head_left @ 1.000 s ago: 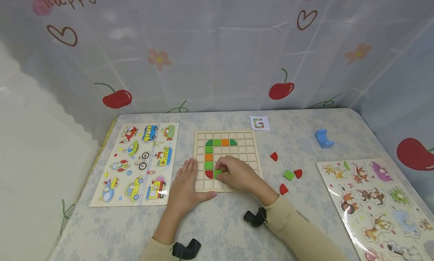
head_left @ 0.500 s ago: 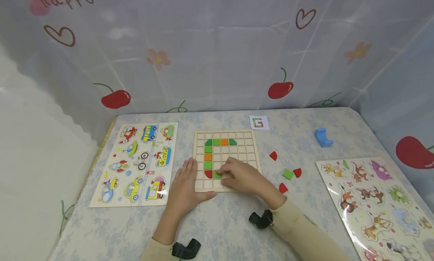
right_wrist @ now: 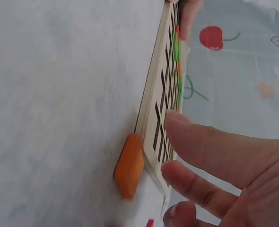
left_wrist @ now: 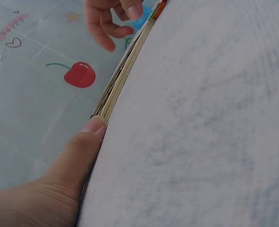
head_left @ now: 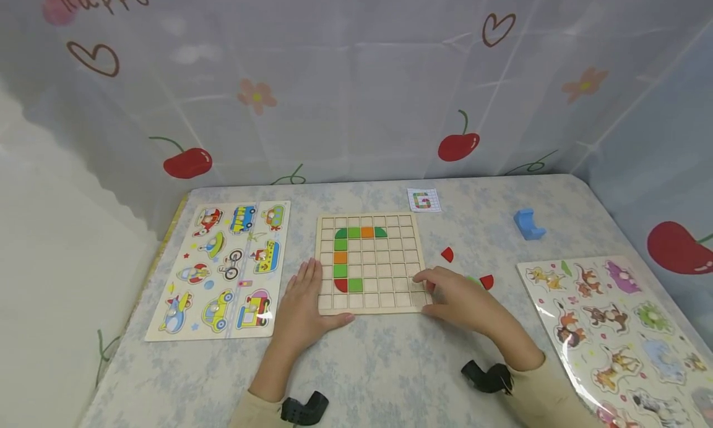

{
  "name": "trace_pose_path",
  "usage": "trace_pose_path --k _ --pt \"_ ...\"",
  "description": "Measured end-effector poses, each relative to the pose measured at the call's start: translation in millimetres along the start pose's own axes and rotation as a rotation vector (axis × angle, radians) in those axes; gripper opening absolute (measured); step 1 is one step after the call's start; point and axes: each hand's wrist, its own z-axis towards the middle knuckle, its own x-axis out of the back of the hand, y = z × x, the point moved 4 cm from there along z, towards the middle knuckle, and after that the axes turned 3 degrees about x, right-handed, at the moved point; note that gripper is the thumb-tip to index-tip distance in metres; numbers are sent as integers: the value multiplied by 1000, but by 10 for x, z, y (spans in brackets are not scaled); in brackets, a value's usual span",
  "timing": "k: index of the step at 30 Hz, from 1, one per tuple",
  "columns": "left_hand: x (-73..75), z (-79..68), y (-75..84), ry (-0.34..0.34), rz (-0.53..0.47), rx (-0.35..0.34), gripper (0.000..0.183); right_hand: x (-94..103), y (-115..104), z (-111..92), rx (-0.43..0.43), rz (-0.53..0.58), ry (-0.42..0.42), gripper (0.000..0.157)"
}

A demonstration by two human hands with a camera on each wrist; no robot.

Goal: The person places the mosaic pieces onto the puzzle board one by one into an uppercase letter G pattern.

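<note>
The work in hand was judged to be the filling of a gridded wooden board [head_left: 384,271], which lay flat near the middle of the table [head_left: 390,372]; a small card [head_left: 424,200] beyond its far edge, printed with a coloured G, was taken as the likely pattern. Tiles occupied a far row ending in a dark green rounded tile [head_left: 381,232], and a left column down to a red rounded tile [head_left: 341,285], with a green square tile [head_left: 354,285] beside it in the same row. That square sat within its cell, and its placing was assessed as complete. The left hand [head_left: 303,301] lay with fingers extended along the board's left edge and thumb at the near edge, evidently steadying it. The right hand [head_left: 462,298] was at the board's right edge, thumb and fingers apart, with nothing found between them. Loose stock lay to the right: an orange tile [right_wrist: 129,168] just beside the board's edge in the right wrist view, a red wedge [head_left: 448,254], a second red wedge [head_left: 487,282], and a green loose tile [head_left: 473,280] largely screened by the hand. In the inspector's judgement, the next move called for pinching up one loose tile, the orange being nearest, and seating it squarely in the nearer row, right of the green square. The card's individual cells were too small to confirm the colour required.
</note>
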Motion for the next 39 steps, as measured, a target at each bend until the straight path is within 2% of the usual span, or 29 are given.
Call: trace_pose_path --k 8,14,18,29,33,39 --pt "3 3 -8 -3 0 2 129 18 167 -238 -118 -63 -15 39" --pt "6 -4 -2 2 -4 -2 129 -6 200 -268 -81 -44 9 25" --pt "5 -8 -2 -2 -1 -2 129 -17 218 -268 -49 19 7 24" --pt "7 -5 2 4 2 -5 128 63 312 -174 -5 216 -51 17" --pt "11 -4 1 11 0 -5 128 78 260 -68 -10 257 -35 18" --pt "10 -2 3 -6 3 2 128 -17 93 156 5 274 2 18"
